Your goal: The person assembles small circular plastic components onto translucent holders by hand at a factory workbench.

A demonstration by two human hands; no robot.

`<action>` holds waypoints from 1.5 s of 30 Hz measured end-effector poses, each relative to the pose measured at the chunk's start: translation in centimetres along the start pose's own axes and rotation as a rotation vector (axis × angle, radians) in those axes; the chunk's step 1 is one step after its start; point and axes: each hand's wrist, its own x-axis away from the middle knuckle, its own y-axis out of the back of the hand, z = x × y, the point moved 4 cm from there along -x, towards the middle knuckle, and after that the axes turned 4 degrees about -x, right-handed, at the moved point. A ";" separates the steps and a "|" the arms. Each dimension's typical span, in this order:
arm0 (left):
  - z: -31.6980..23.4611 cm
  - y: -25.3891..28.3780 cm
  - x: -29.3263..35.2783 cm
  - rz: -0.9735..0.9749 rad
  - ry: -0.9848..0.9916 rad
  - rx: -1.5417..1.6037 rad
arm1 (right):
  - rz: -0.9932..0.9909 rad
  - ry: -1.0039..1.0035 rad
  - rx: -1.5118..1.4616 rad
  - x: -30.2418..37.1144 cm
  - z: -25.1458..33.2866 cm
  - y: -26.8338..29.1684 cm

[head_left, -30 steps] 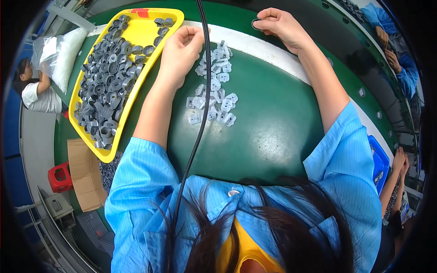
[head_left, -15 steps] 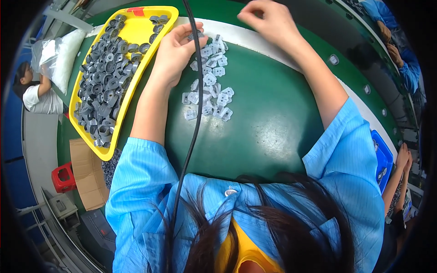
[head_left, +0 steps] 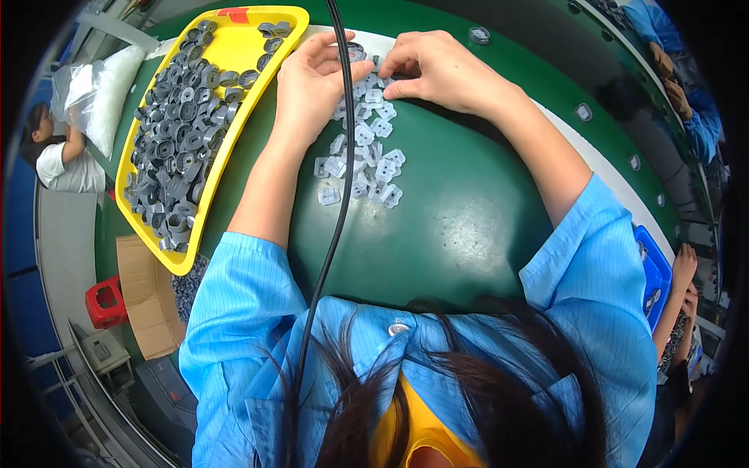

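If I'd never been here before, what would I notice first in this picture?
Probably the big yellow tray on the left, full of gray round parts. Next, the person's left hand and right hand, close together near the top middle, by the pale little pieces on the green table. A black cable also runs down in front of them.

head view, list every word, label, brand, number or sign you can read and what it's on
No text can be read in this view.
Red tape on the yellow tray: no legible writing.
Clear pieces on the green table: any markings are too small to read.
Grey parts in the tray: likewise too small.
Red patch at lower left: too small to tell whether it bears lettering.
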 end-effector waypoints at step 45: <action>-3.1 -2.1 1.9 -0.194 -0.421 -0.271 | -0.286 -0.253 -0.425 0.0 0.7 1.5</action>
